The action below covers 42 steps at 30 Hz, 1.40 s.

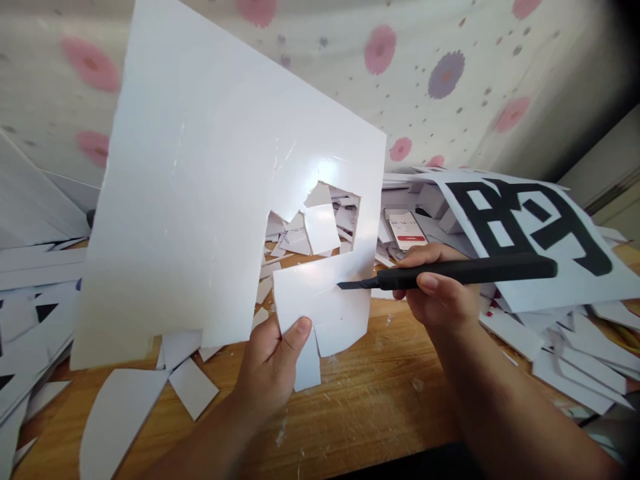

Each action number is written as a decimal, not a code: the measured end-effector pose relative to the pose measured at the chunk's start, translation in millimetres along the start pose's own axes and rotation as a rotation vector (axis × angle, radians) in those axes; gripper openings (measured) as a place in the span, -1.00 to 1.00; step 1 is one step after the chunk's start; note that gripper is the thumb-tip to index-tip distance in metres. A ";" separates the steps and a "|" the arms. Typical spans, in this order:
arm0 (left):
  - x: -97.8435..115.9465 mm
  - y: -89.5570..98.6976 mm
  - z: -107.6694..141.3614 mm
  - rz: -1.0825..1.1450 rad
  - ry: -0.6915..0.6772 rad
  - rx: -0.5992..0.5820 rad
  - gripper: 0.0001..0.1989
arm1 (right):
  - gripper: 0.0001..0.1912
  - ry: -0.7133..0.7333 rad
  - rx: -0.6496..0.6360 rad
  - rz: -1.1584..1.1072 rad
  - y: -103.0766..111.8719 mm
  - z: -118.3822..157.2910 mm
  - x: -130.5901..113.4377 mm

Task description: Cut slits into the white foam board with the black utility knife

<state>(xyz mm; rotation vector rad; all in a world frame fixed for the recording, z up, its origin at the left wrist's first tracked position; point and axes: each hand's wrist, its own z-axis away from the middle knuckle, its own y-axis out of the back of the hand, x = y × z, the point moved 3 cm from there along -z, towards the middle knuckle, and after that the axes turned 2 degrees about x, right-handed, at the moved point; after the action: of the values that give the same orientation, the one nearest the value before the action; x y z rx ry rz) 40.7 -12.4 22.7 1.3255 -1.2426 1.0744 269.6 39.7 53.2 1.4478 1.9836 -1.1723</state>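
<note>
My left hand (273,357) pinches the lower edge of a large white foam board (200,167), thumb in front and fingers behind. The board stands tilted up off the table and has an irregular cut-out in its lower right part, through which scraps show. My right hand (440,290) grips a black utility knife (465,270) with its dark blade pointing left. The blade tip lies over the board's lower right flap, just below the cut-out; whether it touches the surface I cannot tell. The fingers behind the board are hidden.
Cut white scraps (125,413) lie across the wooden table (360,413), heaped at left and right. A phone (405,230) showing a timer rests behind my right hand. To the right is a white sheet with a black character (545,227). A flowered curtain (450,40) hangs behind.
</note>
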 end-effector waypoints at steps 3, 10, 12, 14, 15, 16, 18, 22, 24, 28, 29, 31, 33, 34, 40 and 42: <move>-0.1 0.5 0.0 0.006 0.027 -0.016 -0.60 | -0.90 -0.011 0.011 -0.005 1.0 -1.4 -0.8; -0.2 2.3 1.6 0.005 0.065 0.006 -0.61 | -0.92 -0.029 0.026 -0.006 2.5 -3.3 -0.2; -0.8 2.2 1.9 0.023 0.075 0.029 -0.64 | -0.92 -0.031 0.046 -0.008 3.1 -3.8 0.1; -1.0 1.9 1.9 0.043 0.074 0.048 -0.66 | -0.91 -0.032 0.058 -0.009 3.3 -4.4 0.3; -1.1 1.6 1.7 0.053 0.072 0.052 -0.68 | -0.91 -0.032 0.062 -0.009 3.4 -4.6 0.3; -1.1 1.4 1.6 0.061 0.070 0.054 -0.69 | -0.92 -0.031 0.066 -0.010 3.6 -4.9 0.4; -1.3 0.8 1.2 0.078 0.070 0.041 -0.71 | -0.93 -0.030 0.072 -0.011 4.3 -5.2 0.9; -2.1 1.2 1.0 0.094 0.077 0.020 -0.69 | -0.92 -0.021 0.064 -0.013 6.2 -5.7 2.6; -3.2 1.9 1.3 0.086 0.082 0.020 -0.68 | -0.91 -0.016 0.068 -0.012 7.3 -6.1 3.3; -8.2 3.1 2.7 0.100 0.098 0.009 -0.68 | -0.90 -0.007 0.082 -0.006 7.9 -6.1 3.9; -9.7 3.7 2.9 0.107 0.100 0.013 -0.68 | -0.90 -0.007 0.080 -0.006 7.5 -5.7 3.9; -12.2 4.9 2.7 0.122 0.091 0.037 -0.69 | -0.91 -0.001 0.069 -0.006 6.1 -4.9 3.3; -13.4 5.9 1.8 0.139 0.084 0.083 -0.70 | -0.92 0.015 0.056 0.000 5.1 -5.1 1.3; -13.5 5.9 1.1 0.155 0.089 0.109 -0.69 | -0.93 0.032 0.056 0.002 5.3 -5.9 -0.4; -6.9 1.3 -5.2 0.407 0.223 0.328 -0.64 | -0.81 0.110 0.158 -0.107 12.9 -12.5 -11.1; -4.8 -0.9 -6.9 0.452 0.265 0.359 -0.61 | -0.81 0.104 0.166 -0.096 9.9 -9.3 -11.0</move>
<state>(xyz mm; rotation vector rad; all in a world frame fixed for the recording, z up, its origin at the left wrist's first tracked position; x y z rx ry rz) 41.4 -5.0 18.7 1.1307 -1.2120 1.8006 284.1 42.1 62.7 1.5375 2.0887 -1.3571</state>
